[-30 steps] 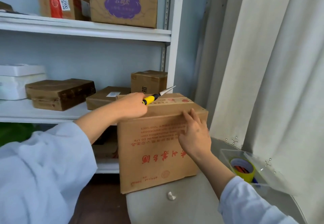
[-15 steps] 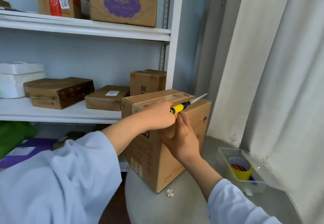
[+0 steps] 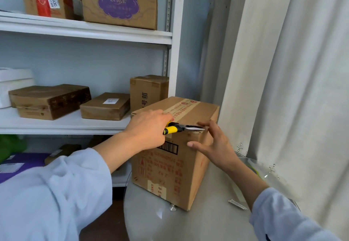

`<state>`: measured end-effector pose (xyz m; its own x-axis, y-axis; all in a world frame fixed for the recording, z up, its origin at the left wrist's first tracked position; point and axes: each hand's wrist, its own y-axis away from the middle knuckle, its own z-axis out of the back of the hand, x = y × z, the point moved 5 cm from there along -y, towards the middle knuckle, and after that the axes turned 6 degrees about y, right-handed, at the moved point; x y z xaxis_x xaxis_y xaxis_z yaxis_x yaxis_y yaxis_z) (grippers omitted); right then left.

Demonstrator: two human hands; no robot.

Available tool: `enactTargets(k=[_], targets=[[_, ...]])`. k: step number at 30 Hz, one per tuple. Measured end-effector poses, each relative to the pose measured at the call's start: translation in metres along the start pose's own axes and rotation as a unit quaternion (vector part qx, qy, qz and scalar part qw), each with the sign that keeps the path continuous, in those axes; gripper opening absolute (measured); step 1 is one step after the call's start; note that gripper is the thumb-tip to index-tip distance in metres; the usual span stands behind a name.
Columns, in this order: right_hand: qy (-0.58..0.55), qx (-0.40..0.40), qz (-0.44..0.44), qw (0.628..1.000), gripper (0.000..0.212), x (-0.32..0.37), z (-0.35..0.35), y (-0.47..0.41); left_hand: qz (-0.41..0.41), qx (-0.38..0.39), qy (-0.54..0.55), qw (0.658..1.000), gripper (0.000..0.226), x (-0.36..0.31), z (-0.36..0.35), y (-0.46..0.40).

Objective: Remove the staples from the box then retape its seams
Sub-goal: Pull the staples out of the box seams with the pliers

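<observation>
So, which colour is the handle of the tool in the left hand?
Yellow and black handle, head view.

I see white shelves (image 3: 85,33) at left stacked with cardboard cartons (image 3: 119,4), a pale curtain (image 3: 292,89) at right, and loose nails (image 3: 237,204) on the counter (image 3: 207,225) at lower right.

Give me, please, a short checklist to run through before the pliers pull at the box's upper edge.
1. Left hand has a firm grip on the yellow-handled pliers: ok.
2. Plier tips at the upper edge of the box: ok.
3. Tips actually on a staple: cannot tell, too small to see.
4. Right hand steadies the box: ok, open fingers touch it.
5. Right fingers clear of the tips: not ok, they are very close.
6. Box sits flat on the round table: ok.
</observation>
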<state>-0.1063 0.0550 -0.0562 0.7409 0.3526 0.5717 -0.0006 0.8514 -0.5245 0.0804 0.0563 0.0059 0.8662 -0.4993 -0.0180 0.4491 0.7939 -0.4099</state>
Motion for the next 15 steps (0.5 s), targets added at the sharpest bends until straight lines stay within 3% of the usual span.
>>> enactTargets(k=[8,15], targets=[[-0.053,0.036,0.0,0.998,0.059,-0.026,0.017,0.004,-0.074,0.0,-0.059,0.996,0.05,-0.003,0.008,-0.006],[-0.077,0.045,-0.009,0.996,0.059,-0.031,0.019,0.003,-0.06,0.026,-0.059,0.996,0.046,-0.011,0.01,-0.014]])
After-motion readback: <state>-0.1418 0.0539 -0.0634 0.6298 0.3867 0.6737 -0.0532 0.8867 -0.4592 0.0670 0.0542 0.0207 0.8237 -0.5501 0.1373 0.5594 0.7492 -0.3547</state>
